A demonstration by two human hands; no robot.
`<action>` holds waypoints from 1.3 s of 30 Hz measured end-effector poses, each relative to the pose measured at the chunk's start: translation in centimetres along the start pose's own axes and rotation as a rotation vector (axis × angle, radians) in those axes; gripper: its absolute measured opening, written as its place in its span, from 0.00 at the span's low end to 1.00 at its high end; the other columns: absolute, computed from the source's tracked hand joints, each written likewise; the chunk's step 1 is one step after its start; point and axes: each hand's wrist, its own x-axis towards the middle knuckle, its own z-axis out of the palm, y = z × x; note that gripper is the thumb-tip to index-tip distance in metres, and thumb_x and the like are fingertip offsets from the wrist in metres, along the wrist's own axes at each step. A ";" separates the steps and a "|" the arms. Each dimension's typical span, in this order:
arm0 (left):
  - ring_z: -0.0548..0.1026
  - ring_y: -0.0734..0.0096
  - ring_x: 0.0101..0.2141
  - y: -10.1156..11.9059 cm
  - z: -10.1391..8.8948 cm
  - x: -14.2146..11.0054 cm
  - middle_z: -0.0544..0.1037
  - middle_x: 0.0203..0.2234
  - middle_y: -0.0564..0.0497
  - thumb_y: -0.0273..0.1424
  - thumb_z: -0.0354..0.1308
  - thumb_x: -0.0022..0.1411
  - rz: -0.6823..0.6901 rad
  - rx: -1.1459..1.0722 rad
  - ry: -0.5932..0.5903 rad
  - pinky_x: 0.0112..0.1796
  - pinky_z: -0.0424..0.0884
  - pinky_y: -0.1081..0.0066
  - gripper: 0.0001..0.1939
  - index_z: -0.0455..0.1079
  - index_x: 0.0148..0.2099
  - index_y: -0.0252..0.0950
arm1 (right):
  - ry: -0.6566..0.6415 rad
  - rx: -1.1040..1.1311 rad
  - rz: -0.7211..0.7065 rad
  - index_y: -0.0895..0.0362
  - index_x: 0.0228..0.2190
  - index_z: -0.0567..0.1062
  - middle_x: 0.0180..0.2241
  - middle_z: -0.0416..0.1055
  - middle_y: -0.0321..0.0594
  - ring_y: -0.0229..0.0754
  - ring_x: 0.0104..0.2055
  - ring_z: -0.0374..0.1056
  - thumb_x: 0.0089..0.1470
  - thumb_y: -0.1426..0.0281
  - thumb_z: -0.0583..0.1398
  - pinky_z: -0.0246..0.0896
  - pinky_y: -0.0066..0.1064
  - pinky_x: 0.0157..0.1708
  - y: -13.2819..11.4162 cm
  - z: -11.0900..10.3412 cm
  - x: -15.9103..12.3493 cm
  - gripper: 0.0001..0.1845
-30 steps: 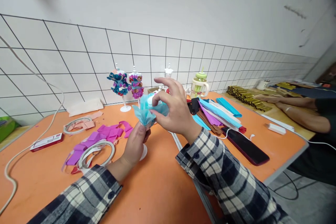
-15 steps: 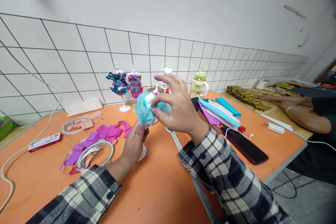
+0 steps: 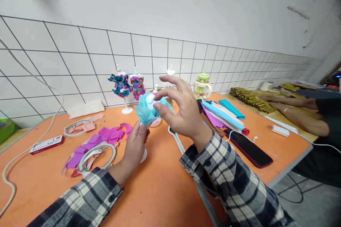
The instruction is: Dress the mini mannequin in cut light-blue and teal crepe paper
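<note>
My left hand (image 3: 135, 144) is closed around the stem of a small white mannequin (image 3: 150, 102), just under its body. Light-blue crepe paper (image 3: 145, 112) wraps the mannequin and flares out in gathered folds. A pink band shows near its neck, and its round white base (image 3: 144, 156) sticks out below my hand. My right hand (image 3: 181, 110) is beside the paper's right side, thumb and fingers apart; whether a fingertip touches the paper I cannot tell. Behind stand two mannequins dressed in paper ruffles, one teal (image 3: 119, 83) and one magenta (image 3: 137, 86).
Tape rolls (image 3: 112, 156) lie among purple crepe scraps (image 3: 81, 149) on the left of the orange table (image 3: 162, 191). Folded crepe strips (image 3: 222, 113), a phone (image 3: 249, 149) and a green-lidded cup (image 3: 203, 86) are on the right. Another person's arms (image 3: 303, 115) rest beside gold bundles (image 3: 249, 99).
My right thumb and fingers have spread wider apart. The mannequin tilts slightly differently in my left hand, which keeps its hold on the stem.
</note>
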 end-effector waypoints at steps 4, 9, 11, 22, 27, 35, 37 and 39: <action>0.55 0.71 0.21 -0.3 0.0 0.0 0.60 0.21 0.58 0.61 0.52 0.63 -0.010 -0.001 0.030 0.22 0.53 0.70 0.28 0.61 0.32 0.41 | -0.029 -0.059 -0.038 0.53 0.34 0.74 0.61 0.64 0.45 0.56 0.66 0.57 0.57 0.52 0.65 0.49 0.55 0.65 -0.1 0.5 -0.2 0.18; 0.55 0.73 0.20 -0.5 0.0 -0.1 0.60 0.21 0.58 0.62 0.53 0.61 -0.017 -0.040 -0.009 0.21 0.52 0.71 0.29 0.61 0.32 0.40 | -0.013 -0.120 -0.031 0.53 0.37 0.71 0.63 0.62 0.46 0.56 0.67 0.55 0.58 0.59 0.65 0.47 0.58 0.66 0.5 1.3 -0.7 0.12; 0.54 0.73 0.20 -0.5 0.0 -0.1 0.59 0.21 0.59 0.63 0.55 0.60 -0.020 -0.057 -0.032 0.21 0.52 0.71 0.29 0.62 0.32 0.40 | 0.018 -0.112 -0.042 0.52 0.38 0.71 0.63 0.62 0.46 0.55 0.67 0.56 0.60 0.62 0.64 0.48 0.57 0.65 0.9 1.2 -0.7 0.09; 0.61 0.70 0.24 -1.9 -0.8 1.1 0.63 0.23 0.55 0.60 0.50 0.65 -0.033 -0.225 0.079 0.26 0.64 0.69 0.28 0.62 0.31 0.40 | 0.399 0.134 0.126 0.53 0.36 0.68 0.33 0.70 0.38 0.43 0.38 0.68 0.61 0.73 0.54 0.65 0.36 0.41 0.3 4.5 -3.1 0.03; 0.61 0.73 0.22 -1.8 -1.7 1.8 0.66 0.21 0.56 0.56 0.55 0.65 -0.106 -0.372 0.024 0.26 0.65 0.72 0.25 0.65 0.32 0.39 | 0.080 0.240 0.287 0.56 0.36 0.70 0.29 0.67 0.37 0.41 0.32 0.65 0.58 0.70 0.55 0.61 0.34 0.34 -0.6 10.2 -9.5 0.05; 0.58 0.75 0.13 0.0 -2.6 0.7 0.60 0.11 0.58 0.41 0.53 0.65 -0.305 -0.513 -0.038 0.19 0.63 0.75 0.18 0.61 0.25 0.39 | -0.345 0.601 0.701 0.56 0.49 0.68 0.45 0.74 0.45 0.44 0.44 0.71 0.64 0.62 0.57 0.65 0.35 0.44 -2.8 11.7 -11.1 0.16; 0.62 0.74 0.15 0.3 -3.0 0.2 0.65 0.14 0.58 0.40 0.55 0.64 -0.316 -0.505 -0.016 0.21 0.67 0.73 0.15 0.63 0.27 0.39 | -0.491 0.732 0.741 0.55 0.51 0.68 0.36 0.75 0.38 0.41 0.36 0.70 0.62 0.62 0.60 0.64 0.32 0.39 -3.4 11.8 -11.1 0.19; 0.69 0.71 0.19 0.4 -3.6 -0.2 0.71 0.19 0.56 0.37 0.58 0.61 -0.309 -0.478 0.011 0.25 0.71 0.71 0.09 0.67 0.31 0.39 | -0.560 0.768 0.811 0.55 0.56 0.67 0.26 0.70 0.30 0.38 0.28 0.66 0.58 0.65 0.64 0.62 0.29 0.33 -4.1 12.1 -11.2 0.26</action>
